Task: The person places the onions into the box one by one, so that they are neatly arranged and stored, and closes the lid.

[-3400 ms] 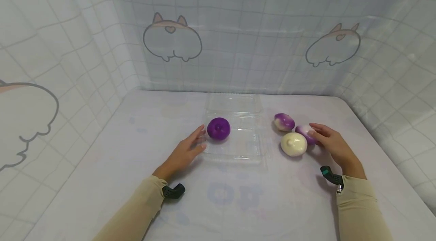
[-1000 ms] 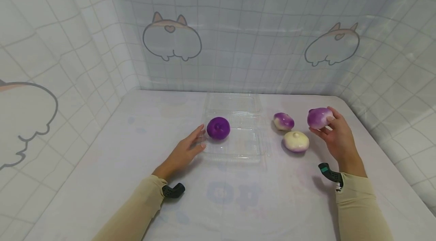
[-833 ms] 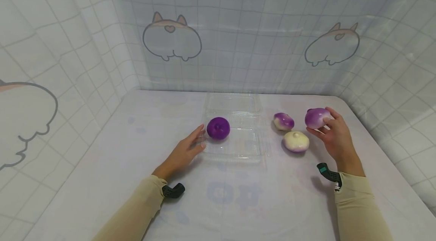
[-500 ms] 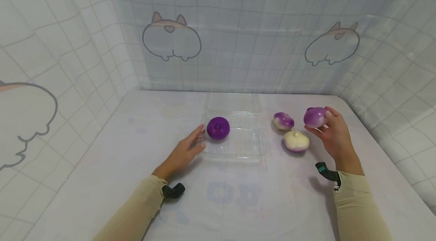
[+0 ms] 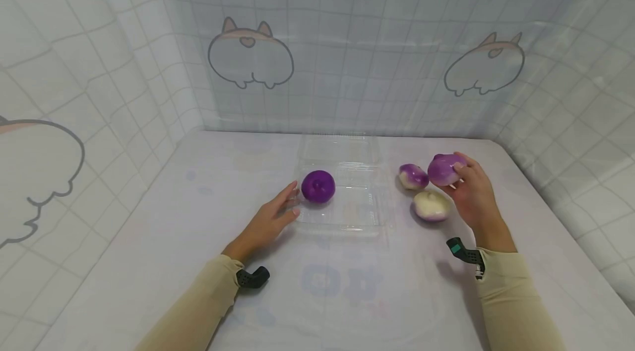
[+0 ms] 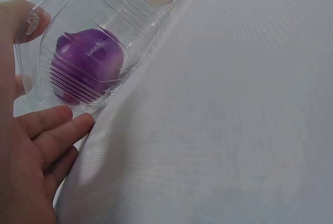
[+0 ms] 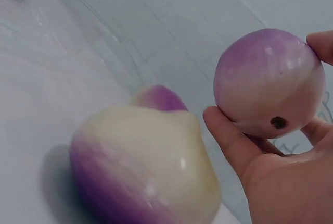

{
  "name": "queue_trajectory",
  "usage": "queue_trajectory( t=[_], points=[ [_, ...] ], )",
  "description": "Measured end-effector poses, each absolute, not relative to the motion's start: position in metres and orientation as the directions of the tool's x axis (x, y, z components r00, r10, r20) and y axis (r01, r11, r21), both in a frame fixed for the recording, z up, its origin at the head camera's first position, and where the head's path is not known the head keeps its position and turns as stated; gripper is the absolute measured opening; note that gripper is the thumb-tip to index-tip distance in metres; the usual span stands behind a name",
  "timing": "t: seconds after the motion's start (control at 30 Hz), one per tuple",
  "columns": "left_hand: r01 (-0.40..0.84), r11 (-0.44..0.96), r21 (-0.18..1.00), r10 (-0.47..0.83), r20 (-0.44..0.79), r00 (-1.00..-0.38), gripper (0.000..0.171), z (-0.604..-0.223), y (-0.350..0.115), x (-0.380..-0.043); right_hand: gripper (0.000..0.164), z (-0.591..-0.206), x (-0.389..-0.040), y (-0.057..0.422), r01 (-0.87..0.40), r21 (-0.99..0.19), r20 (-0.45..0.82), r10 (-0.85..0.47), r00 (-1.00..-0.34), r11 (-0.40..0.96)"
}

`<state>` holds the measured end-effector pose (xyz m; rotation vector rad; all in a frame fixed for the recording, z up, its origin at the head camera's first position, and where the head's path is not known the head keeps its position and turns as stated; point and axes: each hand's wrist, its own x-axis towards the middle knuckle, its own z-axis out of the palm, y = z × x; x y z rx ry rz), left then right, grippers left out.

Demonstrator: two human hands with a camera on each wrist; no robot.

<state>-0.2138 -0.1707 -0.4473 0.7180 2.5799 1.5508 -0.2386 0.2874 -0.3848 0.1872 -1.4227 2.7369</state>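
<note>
My right hand (image 5: 473,196) holds a purple-and-white turnip (image 5: 442,170) up off the table, between thumb and fingers. In the right wrist view the held turnip (image 7: 268,86) shows a dark spot low on its pale side. Below it sits a cream turnip (image 5: 431,206) with a purple underside. A smaller purple-and-cream turnip (image 5: 413,176) lies to its left. My left hand (image 5: 265,224) is at the left side of a clear plastic box (image 5: 352,216), its extended fingers touching the rim. Inside the box, at the left, is a deep purple turnip (image 5: 318,187).
The box's clear lid (image 5: 339,150) is folded back toward the rear wall. A pale cloth (image 5: 342,296) covers the table. Checked sheets with cartoon animals (image 5: 251,59) hang behind and at both sides. A dark camera mount (image 5: 253,277) sits on the left wrist.
My right hand has picked a turnip up from beside the other two, then carried it left. The cream turnip tipped slightly when it left. My left hand stays put.
</note>
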Motion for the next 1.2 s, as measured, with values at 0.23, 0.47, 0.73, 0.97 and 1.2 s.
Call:
queue_trajectory(
  t=[0.23, 0.47, 0.73, 0.97, 1.2],
  points=[
    [0.376, 0.398, 0.837, 0.415, 0.201, -0.887, 0.07, -0.449, -0.171, -0.215, 0.031, -0.383, -0.237, 0.273, -0.118, -0.838, 0.171, -0.051, -0.984, -0.533],
    [0.378, 0.411, 0.83, 0.415, 0.199, -0.888, 0.071, -0.451, -0.172, -0.217, 0.037, -0.379, -0.235, 0.259, -0.131, -0.901, 0.187, -0.098, -0.977, -0.413],
    [0.376, 0.405, 0.833, 0.419, 0.196, -0.887, 0.07, -0.447, -0.171, -0.214, 0.039, -0.378, -0.234, 0.245, -0.13, -0.935, 0.179, -0.123, -0.976, -0.331],
    [0.363, 0.399, 0.842, 0.416, 0.187, -0.89, 0.069, -0.434, -0.167, -0.206, 0.035, -0.376, -0.234, 0.233, -0.097, -0.955, 0.139, -0.134, -0.981, -0.28],
    [0.356, 0.4, 0.845, 0.415, 0.179, -0.892, 0.068, -0.434, -0.167, -0.207, 0.044, -0.377, -0.233, 0.222, -0.065, -0.974, 0.103, -0.168, -0.98, -0.217]
  ],
)
